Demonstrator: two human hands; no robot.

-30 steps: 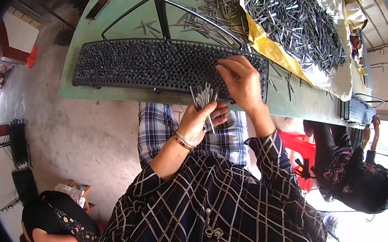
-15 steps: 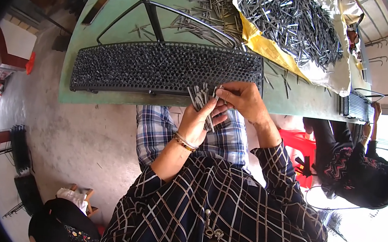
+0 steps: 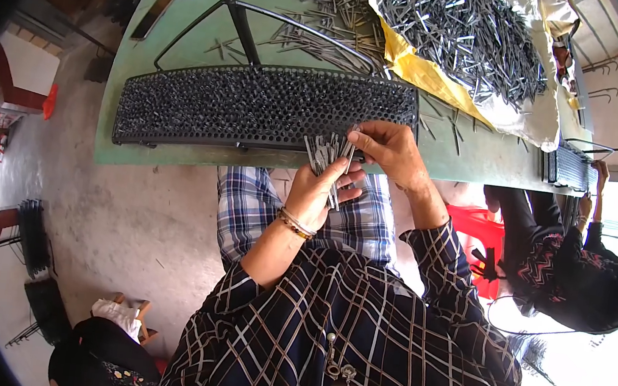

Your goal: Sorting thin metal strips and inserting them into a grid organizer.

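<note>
**Pin bundle held at tray edge**

Noted a long black perforated tray (image 3: 258, 107), honeycomb-holed and matte, on a green table (image 3: 190, 34). Left hand (image 3: 322, 191) clenched around a bundle of thin grey metal pins (image 3: 328, 157), fanned upward, just at the tray's near edge. Right hand (image 3: 394, 151) pinched the bundle's top with curled fingertips. Since a second before, right hand drawn back off the tray to the bundle. Heaped loose pins (image 3: 464, 31) on yellow sheeting (image 3: 421, 76), well apart.
</note>
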